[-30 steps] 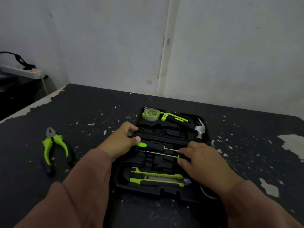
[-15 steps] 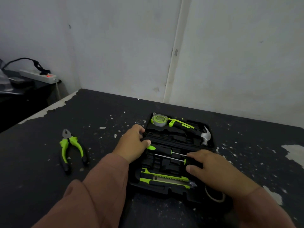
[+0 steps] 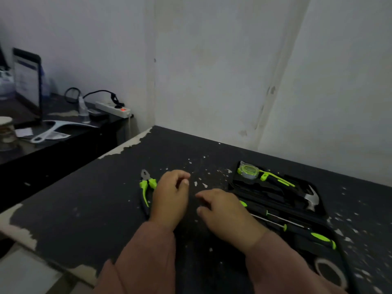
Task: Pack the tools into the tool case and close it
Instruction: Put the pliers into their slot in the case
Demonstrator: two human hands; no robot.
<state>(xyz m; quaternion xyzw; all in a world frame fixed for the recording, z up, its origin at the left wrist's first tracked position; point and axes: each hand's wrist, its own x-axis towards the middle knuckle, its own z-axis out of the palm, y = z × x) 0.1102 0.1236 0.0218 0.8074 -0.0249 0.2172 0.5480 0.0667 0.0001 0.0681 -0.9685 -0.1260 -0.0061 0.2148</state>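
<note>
One tool is left out: the pliers point(image 3: 147, 188) lie on the worktop point(image 3: 89, 198) left of the open tool case point(image 3: 318, 211), long axis running near to far, jaws pointing far, handles near. The left hand point(image 3: 170, 196) hovers over the handles, fingers loosely curled, holding nothing; the right hand point(image 3: 224, 213) is spread and empty between pliers and case. The step looks like fetching the pliers; next, close on the handles and carry them right.
</note>
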